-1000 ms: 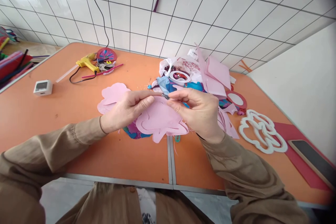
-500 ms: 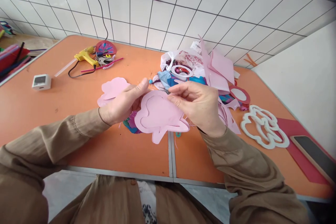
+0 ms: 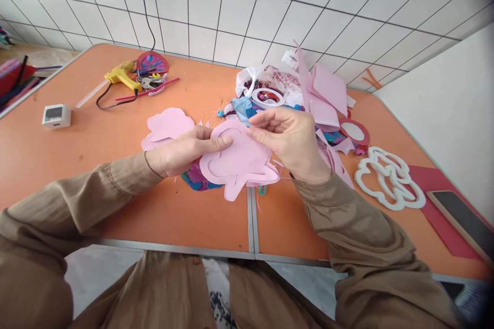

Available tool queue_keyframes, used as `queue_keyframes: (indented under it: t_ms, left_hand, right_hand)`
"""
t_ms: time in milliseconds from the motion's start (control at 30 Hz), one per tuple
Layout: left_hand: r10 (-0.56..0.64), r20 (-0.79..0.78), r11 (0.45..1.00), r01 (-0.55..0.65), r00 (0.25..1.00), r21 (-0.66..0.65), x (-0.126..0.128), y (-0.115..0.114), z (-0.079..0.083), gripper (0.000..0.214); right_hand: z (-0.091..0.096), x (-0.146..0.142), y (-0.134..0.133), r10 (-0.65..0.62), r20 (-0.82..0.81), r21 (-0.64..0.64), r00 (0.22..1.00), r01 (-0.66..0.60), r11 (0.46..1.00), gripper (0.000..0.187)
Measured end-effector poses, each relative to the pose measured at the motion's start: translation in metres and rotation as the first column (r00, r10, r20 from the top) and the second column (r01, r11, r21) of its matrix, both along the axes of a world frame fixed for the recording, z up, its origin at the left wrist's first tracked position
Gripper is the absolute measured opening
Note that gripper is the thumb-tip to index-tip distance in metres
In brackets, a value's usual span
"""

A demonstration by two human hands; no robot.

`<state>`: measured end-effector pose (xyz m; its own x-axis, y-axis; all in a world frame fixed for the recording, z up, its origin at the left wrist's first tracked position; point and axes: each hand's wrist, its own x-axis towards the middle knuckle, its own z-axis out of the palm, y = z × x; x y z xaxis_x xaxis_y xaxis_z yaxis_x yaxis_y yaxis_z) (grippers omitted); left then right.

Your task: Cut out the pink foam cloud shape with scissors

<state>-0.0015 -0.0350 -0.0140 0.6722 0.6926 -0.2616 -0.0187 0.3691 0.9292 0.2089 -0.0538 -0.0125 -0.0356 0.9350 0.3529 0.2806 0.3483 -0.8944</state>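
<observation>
Between my hands is a pink foam cutout [image 3: 243, 157], cloud-shaped with a small tail, its outline strip partly cut away from the middle. My left hand [image 3: 189, 149] grips its left side, thumb flat on top and fingers behind. Thumb and fingertips of my right hand [image 3: 289, 139] pinch the upper right edge. Another pink cloud-shaped piece [image 3: 168, 126] lies on the table left of my left hand. Beneath the held cutout a colourful blue and purple cloth [image 3: 198, 179] shows in part.
At the back left are a yellow glue gun [image 3: 122, 76], keys [image 3: 150, 81] and a white cube [image 3: 56, 116]. Pink foam sheets [image 3: 326, 90] and a plastic bag [image 3: 283, 79] stand behind my right hand. White cloud frames [image 3: 389, 177] and a phone [image 3: 459, 221] lie to the right.
My left thumb has come down from above the edge onto the face of the pink cutout. My right hand keeps its pinch. The view has tilted slightly downward.
</observation>
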Motion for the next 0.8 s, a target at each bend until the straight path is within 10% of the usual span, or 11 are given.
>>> queue_keyframes:
  t_ms: [567,800]
  left_hand:
    - [0.069,-0.048,0.994,-0.073,0.996,-0.078,0.005,-0.010,0.009,0.034]
    - [0.137,-0.102,0.988,-0.127,0.985,0.092,0.005,-0.012,0.005,0.030]
  right_hand:
    - [-0.001,-0.013,-0.011,0.014,0.046,0.038,0.999,-0.016,0.999,0.009]
    - [0.001,-0.012,-0.010,0.033,0.013,0.003,0.999,-0.034,0.999,0.010]
